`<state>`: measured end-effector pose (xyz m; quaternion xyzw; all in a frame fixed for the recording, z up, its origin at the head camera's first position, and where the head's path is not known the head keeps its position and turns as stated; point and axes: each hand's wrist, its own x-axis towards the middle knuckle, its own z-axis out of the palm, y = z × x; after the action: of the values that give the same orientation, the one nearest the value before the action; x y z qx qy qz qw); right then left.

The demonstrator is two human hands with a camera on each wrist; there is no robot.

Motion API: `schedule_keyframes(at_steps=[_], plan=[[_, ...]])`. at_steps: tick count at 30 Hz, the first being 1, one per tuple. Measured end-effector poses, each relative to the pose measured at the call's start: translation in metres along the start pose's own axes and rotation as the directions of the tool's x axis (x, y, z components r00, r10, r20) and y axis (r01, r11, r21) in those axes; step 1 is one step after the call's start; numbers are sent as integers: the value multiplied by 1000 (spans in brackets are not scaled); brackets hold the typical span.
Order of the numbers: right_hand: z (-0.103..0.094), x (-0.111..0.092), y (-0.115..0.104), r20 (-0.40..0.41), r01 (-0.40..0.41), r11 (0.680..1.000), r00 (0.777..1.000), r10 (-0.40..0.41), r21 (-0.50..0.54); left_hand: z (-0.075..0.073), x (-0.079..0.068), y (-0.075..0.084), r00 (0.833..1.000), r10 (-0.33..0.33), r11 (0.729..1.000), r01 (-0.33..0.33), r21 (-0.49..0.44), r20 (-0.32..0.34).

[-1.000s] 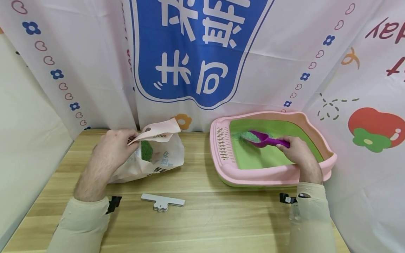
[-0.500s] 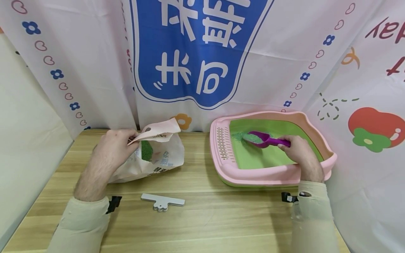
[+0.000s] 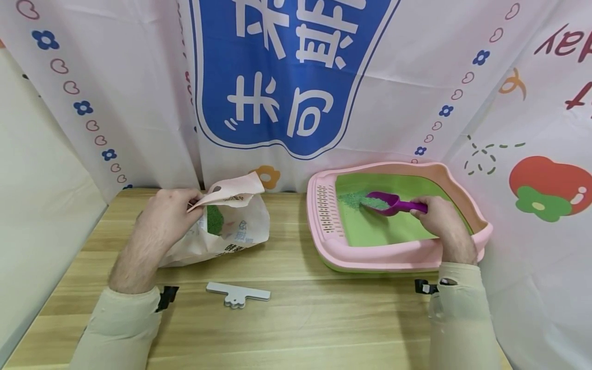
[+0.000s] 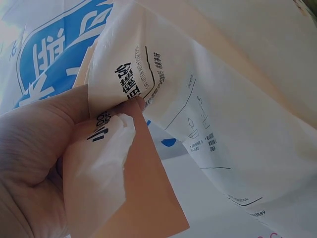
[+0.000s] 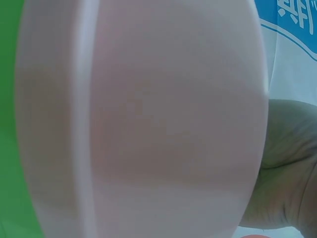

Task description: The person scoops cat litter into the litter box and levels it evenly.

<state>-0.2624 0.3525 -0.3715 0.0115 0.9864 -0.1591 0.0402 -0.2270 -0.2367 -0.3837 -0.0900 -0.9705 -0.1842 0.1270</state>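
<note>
My left hand (image 3: 168, 213) pinches the top edge of a pale paper-like bag (image 3: 252, 226), whose mouth gapes and shows green granules (image 3: 215, 220) inside. The left wrist view shows thumb and fingers on the bag's folded edge (image 4: 143, 183). My right hand (image 3: 437, 216) grips the handle of a purple scoop (image 3: 393, 204) low inside a pink-rimmed green litter box (image 3: 370, 254). Green litter (image 3: 353, 199) lies in the scoop and on the box floor just left of it. In the right wrist view the box's pink wall (image 5: 168, 119) hides most of the hand and all of the scoop.
A grey-white sealing clip (image 3: 238, 294) lies on the wooden table (image 3: 296, 318), in front of the bag and between both arms. Printed cloth (image 3: 277, 77) hangs close behind the table and along its right side. The box's raised rim passes under my right wrist.
The scoop and my right hand have shifted slightly right inside the box. More green litter shows on the box floor, and less in the scoop. My left hand and the bag stay put.
</note>
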Motion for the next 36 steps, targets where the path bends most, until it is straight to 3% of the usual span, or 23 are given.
schedule_keyframes(at_steps=[25, 36], plan=[[-6, -7, 11, -75, -26, 999, 997, 23, -47, 0, 1, 0, 1000, -11, 1000, 11, -2, 16], [-4, -7, 18, -132, 6, 997, 991, -16, -76, -2, 0, 0, 1000, 0, 1000, 0, -3, 22]])
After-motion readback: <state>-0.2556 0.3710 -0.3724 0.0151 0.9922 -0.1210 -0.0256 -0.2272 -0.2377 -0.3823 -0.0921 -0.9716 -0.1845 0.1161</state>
